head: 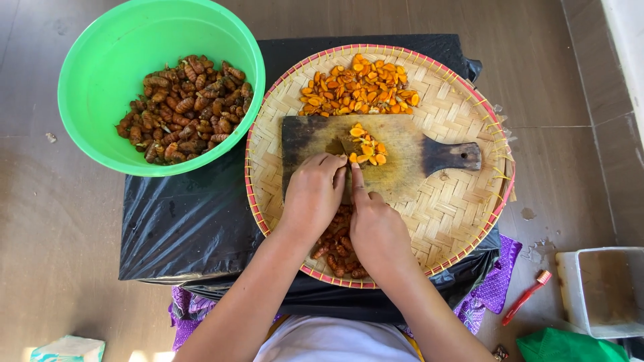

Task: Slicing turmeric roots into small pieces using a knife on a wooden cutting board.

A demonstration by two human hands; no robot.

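Hands together on wooden chopping board (402, 151). L hand (313, 196) curled, fingers pinning small brown root, mostly hidden. R hand (377, 231) closed round handle, forefinger along blade; knife barely visible. Orange slices (367, 146) just ahead of fingertips, bigger heap (359, 87) on woven tray (456, 208). Whole roots under wrists (339, 251), more in green bowl (100, 60).

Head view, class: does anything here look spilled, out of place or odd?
Little stands out. A red toothbrush lies loose on the floor beside a clear plastic tub, an odd item near food work. Small scraps dot the floor right of the woven tray. The orange slices stay on the tray.
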